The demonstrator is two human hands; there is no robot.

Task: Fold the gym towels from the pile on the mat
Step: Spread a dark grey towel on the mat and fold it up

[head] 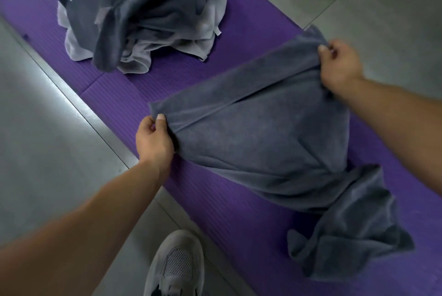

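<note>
**A:** What's furthest left?

**B:** The pile (143, 16), dark grey and pale towels heaped at the far end of the mat (215, 200), well apart from my hands.

**A:** And your left hand?

**B:** My left hand (154, 139) is at the mat's near long edge. Its fingers (160, 117) pinch one corner of the dark grey towel (263, 142), thumb on top. My grey shoe (177, 264) stands on the floor (47, 152) just below.

**A:** How does the towel lie?

**B:** Pulled taut between both hands, with a crease running across it. Its lower end is crumpled on the mat towards the near right.

**A:** The right hand?

**B:** My right hand (339, 66) is at the mat's far long edge, fingers curled round the towel's other gathered corner.
</note>
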